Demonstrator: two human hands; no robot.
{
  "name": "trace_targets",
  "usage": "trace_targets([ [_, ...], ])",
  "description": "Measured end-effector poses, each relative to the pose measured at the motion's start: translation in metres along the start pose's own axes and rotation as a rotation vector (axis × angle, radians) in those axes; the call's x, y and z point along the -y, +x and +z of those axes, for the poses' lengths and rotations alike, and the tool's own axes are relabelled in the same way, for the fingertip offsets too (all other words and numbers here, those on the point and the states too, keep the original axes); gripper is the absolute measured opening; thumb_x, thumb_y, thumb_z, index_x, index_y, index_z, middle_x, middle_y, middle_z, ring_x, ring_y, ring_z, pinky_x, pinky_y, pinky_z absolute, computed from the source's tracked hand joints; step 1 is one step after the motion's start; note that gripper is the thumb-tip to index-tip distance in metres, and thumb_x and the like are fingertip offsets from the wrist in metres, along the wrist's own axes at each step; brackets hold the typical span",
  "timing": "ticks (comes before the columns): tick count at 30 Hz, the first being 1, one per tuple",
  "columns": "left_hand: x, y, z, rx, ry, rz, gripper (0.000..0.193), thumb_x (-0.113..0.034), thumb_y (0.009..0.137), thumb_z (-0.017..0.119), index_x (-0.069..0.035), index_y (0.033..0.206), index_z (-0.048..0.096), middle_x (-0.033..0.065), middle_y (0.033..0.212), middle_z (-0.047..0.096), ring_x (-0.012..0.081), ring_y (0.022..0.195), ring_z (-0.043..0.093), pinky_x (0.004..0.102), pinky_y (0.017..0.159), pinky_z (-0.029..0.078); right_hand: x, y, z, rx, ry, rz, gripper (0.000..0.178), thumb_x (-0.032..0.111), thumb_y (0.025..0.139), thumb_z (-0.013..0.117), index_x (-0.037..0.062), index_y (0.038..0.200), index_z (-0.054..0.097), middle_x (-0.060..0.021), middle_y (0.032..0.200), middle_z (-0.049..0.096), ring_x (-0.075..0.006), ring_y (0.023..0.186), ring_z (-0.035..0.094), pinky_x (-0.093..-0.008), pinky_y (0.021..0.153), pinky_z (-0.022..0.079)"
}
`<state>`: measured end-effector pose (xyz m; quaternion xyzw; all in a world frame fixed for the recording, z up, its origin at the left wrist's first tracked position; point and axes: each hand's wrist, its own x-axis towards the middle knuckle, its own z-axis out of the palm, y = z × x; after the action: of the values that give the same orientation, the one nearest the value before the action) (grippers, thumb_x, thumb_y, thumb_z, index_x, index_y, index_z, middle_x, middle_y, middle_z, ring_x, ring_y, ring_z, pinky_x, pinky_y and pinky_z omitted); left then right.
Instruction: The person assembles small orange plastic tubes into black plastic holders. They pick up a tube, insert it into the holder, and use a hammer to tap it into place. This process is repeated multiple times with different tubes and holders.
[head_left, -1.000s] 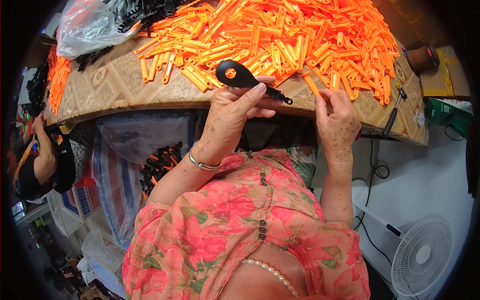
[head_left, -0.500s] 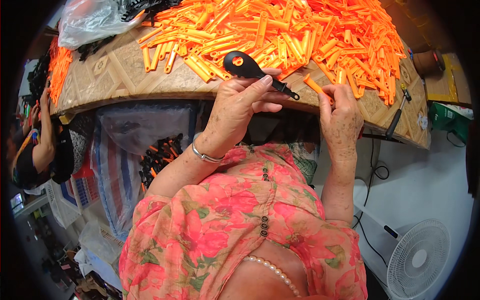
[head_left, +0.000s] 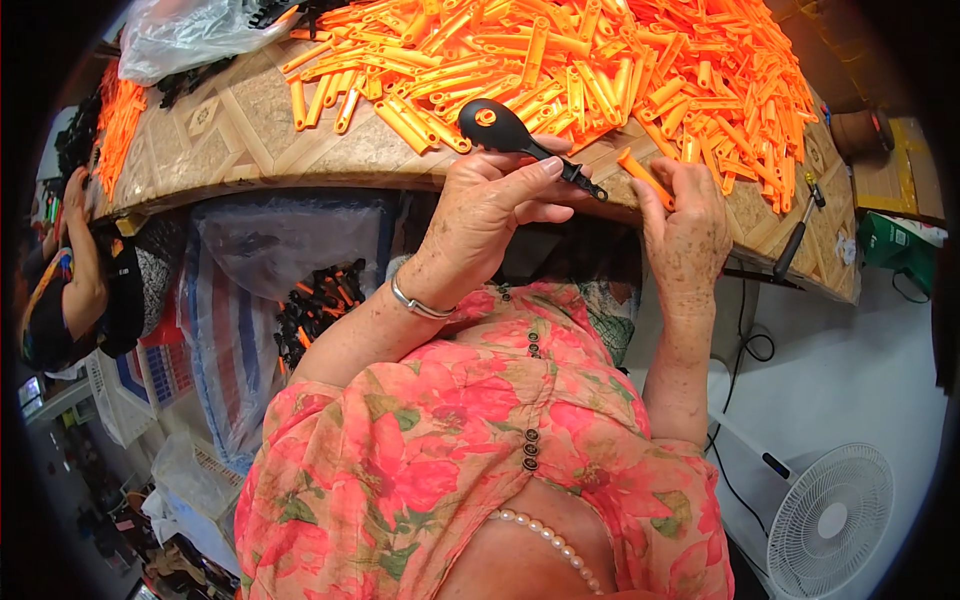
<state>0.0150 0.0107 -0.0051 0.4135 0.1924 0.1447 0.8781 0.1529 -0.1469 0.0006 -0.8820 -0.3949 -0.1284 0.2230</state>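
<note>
Over the table's near edge, my left hand pinches a black plastic spoon-shaped piece between thumb and fingers. Its round head, with a hole showing orange, points up and left; its narrow looped end points right. My right hand grips a slim orange plastic handle by its lower end, the flared end tilted up toward the left. A small gap lies between the black tip and the orange handle. Just beyond both hands spreads a big heap of orange handles.
A patterned wooden table curves ahead. On its right lies a black-handled hammer-like tool; a clear plastic bag sits back left. Below left, a striped bag contains black and orange pieces. A white fan stands lower right; another person works far left.
Both hands keep their holds. The black spoon-shaped piece has shifted slightly right, and the orange handle slightly right as well. The view has tilted a little.
</note>
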Motion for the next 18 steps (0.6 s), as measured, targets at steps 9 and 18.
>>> trace_targets([
  [9, -0.002, -0.002, -0.004, -0.001, -0.049, 0.024, 0.028, -0.014, 0.094, 0.062, 0.002, 0.117, 0.060, 0.0160, 0.109, 0.068, 0.0198, 0.093, 0.070, 0.0235, 0.072, 0.059, 0.003, -0.009, 0.012, -0.121, 0.058, -0.145, 0.022, 0.022, 0.077, 0.077, 0.0099, 0.095, 0.074, -0.0040, 0.089, 0.059, -0.0236, 0.084, 0.057, -0.0360, 0.073, 0.047],
  [18, 0.001, -0.002, 0.000, 0.028, -0.114, -0.021, 0.024, -0.013, 0.095, 0.062, 0.001, 0.114, 0.061, 0.0153, 0.109, 0.068, 0.0187, 0.093, 0.070, 0.0226, 0.072, 0.059, -0.009, -0.021, 0.010, -0.137, 0.248, -0.200, 0.019, 0.005, 0.077, 0.075, 0.0054, 0.095, 0.070, -0.0056, 0.093, 0.062, -0.0233, 0.085, 0.058, -0.0352, 0.076, 0.047],
])
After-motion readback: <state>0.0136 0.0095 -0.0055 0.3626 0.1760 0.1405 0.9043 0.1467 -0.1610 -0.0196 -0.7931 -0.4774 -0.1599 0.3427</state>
